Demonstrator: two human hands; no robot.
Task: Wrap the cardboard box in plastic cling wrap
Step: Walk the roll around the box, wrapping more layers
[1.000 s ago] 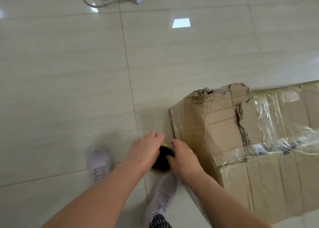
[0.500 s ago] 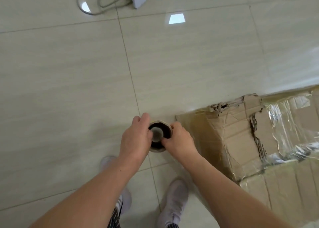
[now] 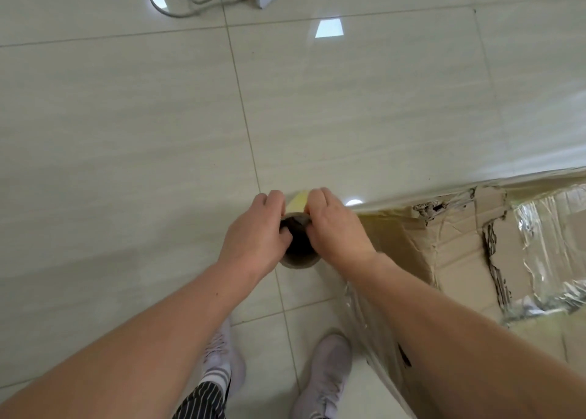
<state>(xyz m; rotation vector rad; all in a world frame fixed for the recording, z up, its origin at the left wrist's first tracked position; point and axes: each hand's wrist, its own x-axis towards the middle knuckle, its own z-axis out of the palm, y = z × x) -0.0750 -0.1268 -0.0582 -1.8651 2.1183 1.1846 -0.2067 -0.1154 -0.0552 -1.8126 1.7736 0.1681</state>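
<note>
Head view: left hand and right hand clamp their fingers around the cling wrap roll, held upright (hollow core facing up). The cardboard box sits on the floor just to their right, nearer the right hand, film stretching toward it.

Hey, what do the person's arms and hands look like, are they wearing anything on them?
The left hand and right hand are bare: no gloves, no rings or watch visible. Both forearms are uncovered, with no sleeves in view.
</note>
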